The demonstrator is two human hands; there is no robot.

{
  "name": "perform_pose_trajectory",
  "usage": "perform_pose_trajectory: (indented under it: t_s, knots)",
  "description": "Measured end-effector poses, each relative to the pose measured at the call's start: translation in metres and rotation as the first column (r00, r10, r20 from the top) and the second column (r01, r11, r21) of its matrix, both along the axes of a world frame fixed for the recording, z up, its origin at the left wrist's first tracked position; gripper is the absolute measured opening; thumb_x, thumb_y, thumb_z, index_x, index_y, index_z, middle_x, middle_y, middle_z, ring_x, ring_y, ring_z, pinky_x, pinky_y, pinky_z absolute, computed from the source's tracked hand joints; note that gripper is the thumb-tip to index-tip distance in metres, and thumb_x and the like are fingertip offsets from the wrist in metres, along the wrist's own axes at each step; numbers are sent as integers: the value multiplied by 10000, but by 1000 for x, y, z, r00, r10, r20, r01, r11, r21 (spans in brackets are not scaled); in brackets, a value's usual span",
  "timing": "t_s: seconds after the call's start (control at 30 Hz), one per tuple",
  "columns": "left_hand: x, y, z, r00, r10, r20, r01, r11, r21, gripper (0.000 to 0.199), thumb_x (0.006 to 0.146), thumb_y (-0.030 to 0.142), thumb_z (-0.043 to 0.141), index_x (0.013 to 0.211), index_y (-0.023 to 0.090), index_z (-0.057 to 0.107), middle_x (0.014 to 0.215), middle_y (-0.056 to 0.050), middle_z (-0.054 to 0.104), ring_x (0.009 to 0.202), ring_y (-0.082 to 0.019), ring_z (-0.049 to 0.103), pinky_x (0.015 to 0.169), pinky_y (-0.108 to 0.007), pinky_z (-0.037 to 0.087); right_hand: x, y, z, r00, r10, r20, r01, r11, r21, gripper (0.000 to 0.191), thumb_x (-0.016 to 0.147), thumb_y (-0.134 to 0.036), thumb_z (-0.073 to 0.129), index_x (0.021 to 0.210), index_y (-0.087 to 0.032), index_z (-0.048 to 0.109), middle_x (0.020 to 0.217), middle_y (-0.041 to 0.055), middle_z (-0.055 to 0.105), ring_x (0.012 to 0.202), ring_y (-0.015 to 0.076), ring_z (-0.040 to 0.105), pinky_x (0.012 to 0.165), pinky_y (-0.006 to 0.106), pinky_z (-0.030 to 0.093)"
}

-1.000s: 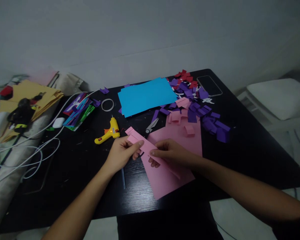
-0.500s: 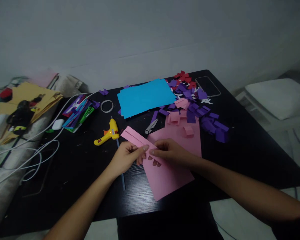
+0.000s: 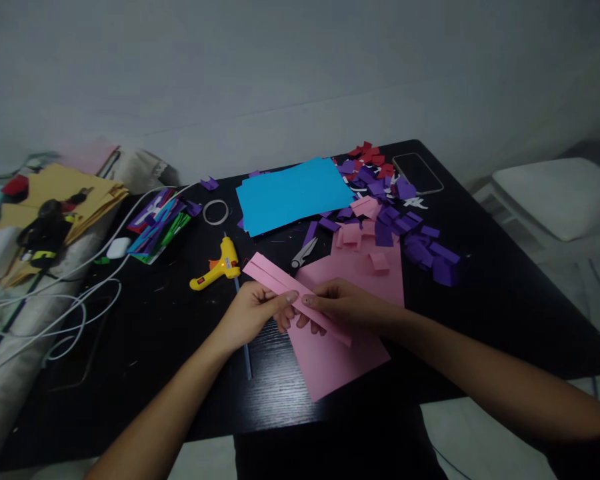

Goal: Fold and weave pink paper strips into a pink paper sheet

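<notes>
A folded pink paper strip [image 3: 270,272] runs slantwise between my hands, above the table. My left hand [image 3: 257,310] pinches it near its middle, thumb on top and fingers beneath. My right hand [image 3: 337,303] grips it just beside, thumb pressed on the upper face and fingertips showing below. Under the hands lies a larger pink paper sheet [image 3: 325,373]. Small folded pink pieces [image 3: 379,263] rest on that sheet's far part. Scissors [image 3: 305,253] lie beyond my hands; their handles are partly hidden or hard to make out.
A yellow glue gun [image 3: 223,265] with a glue stick lies left of my hands. Blue paper sheets [image 3: 295,197] lie at the back. Purple paper pieces [image 3: 420,250] are heaped on the right. A tape ring [image 3: 215,212], paper strips [image 3: 163,227] and white cables [image 3: 80,307] are on the left.
The right thumb has shifted slightly along the strip, and the fold there looks flatter. More of the strip's lower right end now shows below my right hand.
</notes>
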State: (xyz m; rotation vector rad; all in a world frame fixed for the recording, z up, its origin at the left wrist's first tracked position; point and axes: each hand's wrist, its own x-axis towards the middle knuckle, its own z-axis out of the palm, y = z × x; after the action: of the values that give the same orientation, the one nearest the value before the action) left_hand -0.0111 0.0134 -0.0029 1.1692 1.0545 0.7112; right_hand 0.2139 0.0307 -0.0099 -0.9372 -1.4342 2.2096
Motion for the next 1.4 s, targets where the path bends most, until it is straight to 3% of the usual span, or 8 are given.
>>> perform_pose_trajectory:
  t_s: [0.17, 0.5, 0.63, 1.13, 1.4]
  knots:
    - [0, 0, 1, 1000, -4, -6, 4, 1000, 1, 336, 848, 428, 820, 701, 132, 756, 601, -51, 728, 489, -138, 669, 506, -241, 581, -1, 0, 1, 1000, -5, 4, 5, 999, 48, 461, 954, -573, 664, 866, -142, 802, 701, 32, 712, 656, 143, 642, 656, 260, 505]
    - [0, 2, -1, 999, 0, -45, 0, 1000, -13, 388, 835, 472, 816, 701, 112, 763, 615, -65, 740, 493, -135, 683, 512, -215, 576, -3, -3, -2, 998, -56, 4, 55, 989, 139, 435, 956, -529, 666, 867, -122, 791, 794, 60, 756, 661, 145, 669, 692, 273, 541]
    - [0, 1, -2, 998, 12, -54, -13, 1000, -20, 388, 825, 466, 824, 689, 109, 757, 598, -62, 732, 485, -136, 679, 509, -215, 576, -5, -4, -1, 996, -92, 2, 91, 987, 136, 423, 925, -536, 688, 874, -128, 789, 730, 39, 731, 644, 149, 681, 666, 271, 547]
    - [-2, 0, -1, 995, -8, -104, 11, 999, 34, 525, 875, 566, 751, 583, 135, 686, 463, -19, 629, 393, -88, 558, 440, -186, 454, -3, -3, -7, 998, -40, -45, 38, 999, -37, 457, 898, -560, 727, 856, -108, 787, 803, 78, 764, 642, 145, 697, 659, 276, 567]
    - [0, 0, 1, 999, -26, -32, 29, 995, 95, 492, 857, 560, 776, 619, 138, 690, 508, -12, 646, 427, -94, 582, 466, -197, 488, -2, -3, 3, 998, -11, -58, 1, 984, -176, 475, 862, -582, 757, 815, -110, 782, 678, 45, 722, 573, 129, 652, 535, 228, 495]
